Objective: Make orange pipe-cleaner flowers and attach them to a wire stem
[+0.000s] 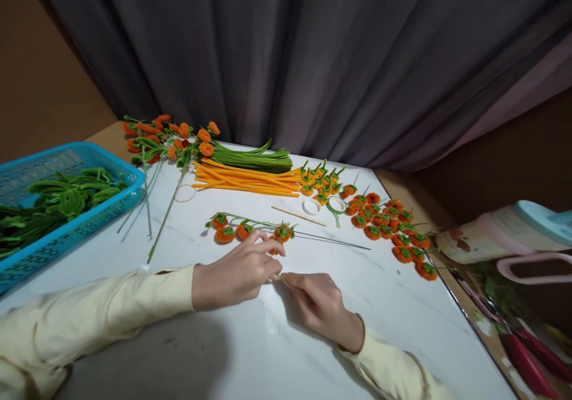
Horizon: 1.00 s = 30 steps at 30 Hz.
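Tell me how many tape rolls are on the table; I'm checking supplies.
2. One white roll lies just right of the orange stems' end; a greenish roll lies right beside it, near the pumpkins. Others may be hidden.

On the desk [250, 352] both hands meet near the front middle: the left hand [239, 275] to the left, the right hand [319, 307] to the right, fingertips touching. Just behind them lies a stem of pipe-cleaner pumpkins [250, 230], its wire running off to the right. At the left edge sits a basket [67, 233] with pipe-cleaner leaves [58, 200] in it. At the back lie finished pumpkin sprays [170, 138] on the left, then a bundle of pipe cleaners [248, 176]. Right of those, loose pumpkins [388, 224] spread toward the right edge, with two tape rolls [324, 205] and a stick [298, 215] between them and the stem
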Available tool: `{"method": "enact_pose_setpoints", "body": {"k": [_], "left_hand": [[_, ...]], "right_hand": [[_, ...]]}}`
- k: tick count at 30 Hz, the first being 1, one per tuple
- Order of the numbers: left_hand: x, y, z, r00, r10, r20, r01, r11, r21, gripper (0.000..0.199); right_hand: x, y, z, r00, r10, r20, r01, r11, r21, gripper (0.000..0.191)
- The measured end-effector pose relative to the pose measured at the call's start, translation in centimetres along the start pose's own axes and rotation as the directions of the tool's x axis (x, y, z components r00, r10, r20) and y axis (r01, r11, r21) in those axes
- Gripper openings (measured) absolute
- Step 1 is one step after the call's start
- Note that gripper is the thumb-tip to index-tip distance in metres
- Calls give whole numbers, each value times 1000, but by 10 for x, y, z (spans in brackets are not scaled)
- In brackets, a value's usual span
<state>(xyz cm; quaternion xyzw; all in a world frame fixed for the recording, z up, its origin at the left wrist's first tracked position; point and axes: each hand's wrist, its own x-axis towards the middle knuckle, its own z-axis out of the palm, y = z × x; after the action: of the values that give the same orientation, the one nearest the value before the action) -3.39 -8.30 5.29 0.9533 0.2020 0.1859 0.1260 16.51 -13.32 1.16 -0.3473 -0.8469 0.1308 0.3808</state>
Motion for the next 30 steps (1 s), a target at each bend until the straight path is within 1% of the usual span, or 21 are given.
{"method": "enact_pose_setpoints", "body": {"k": [2, 4, 6, 7, 9, 11, 13, 16, 20, 21, 23, 25, 27, 28, 30], "left_hand": [[2, -3, -4, 996, -55, 73, 65, 987, -146, 20], [4, -6, -7, 984, -93, 151, 131, 955, -265, 19], [6, -9, -10, 970, -108, 219, 180, 922, -342, 16], [8, -10, -11, 964, -110, 242, 195, 913, -359, 14], [9, -11, -14, 962, -113, 249, 198, 917, -345, 12], [10, -10, -16, 969, -113, 219, 172, 947, -272, 10], [9, -7, -17, 981, -85, 177, 116, 978, -174, 9], [6, -4, -16, 994, -21, 109, 26, 998, -48, 13], [2, -2, -13, 996, 79, 49, -81, 996, 49, 18], [2, -2, -13, 995, 90, 43, -92, 995, 50, 18], [2, -2, -14, 996, 75, 42, -76, 997, 9, 19], [4, -3, -16, 998, 11, 59, -6, 996, -84, 18], [6, -6, -16, 991, -82, 108, 103, 972, -212, 17], [8, -8, -16, 981, -118, 154, 158, 946, -284, 17], [11, -12, -14, 955, -138, 262, 239, 883, -405, 16]], "right_hand": [[0, 1, -2, 988, -145, 50, 148, 987, -67, 34], [1, 1, -5, 958, -269, 96, 281, 948, -146, 43], [2, 2, -7, 932, -341, 124, 360, 912, -195, 47], [2, 2, -8, 929, -347, 128, 367, 909, -198, 47], [1, 4, -7, 947, -302, 108, 316, 934, -165, 45], [-2, 6, -4, 976, -208, 66, 213, 972, -99, 39], [-3, 6, -2, 993, -115, 16, 116, 992, -44, 32], [-2, 3, -1, 1000, -13, -28, 13, 1000, 9, 22], [2, -3, -2, 997, 68, -36, -67, 997, 40, 17], [2, -3, -2, 997, 77, -32, -75, 996, 40, 17], [2, -3, -1, 997, 69, -22, -68, 997, 39, 18], [1, -2, -2, 1000, 18, -16, -17, 999, 28, 21], [1, -1, -3, 996, -92, 8, 92, 996, -21, 27], [1, -1, -5, 986, -166, 34, 168, 984, -64, 30], [2, 0, -8, 941, -323, 97, 335, 928, -162, 35]]}}
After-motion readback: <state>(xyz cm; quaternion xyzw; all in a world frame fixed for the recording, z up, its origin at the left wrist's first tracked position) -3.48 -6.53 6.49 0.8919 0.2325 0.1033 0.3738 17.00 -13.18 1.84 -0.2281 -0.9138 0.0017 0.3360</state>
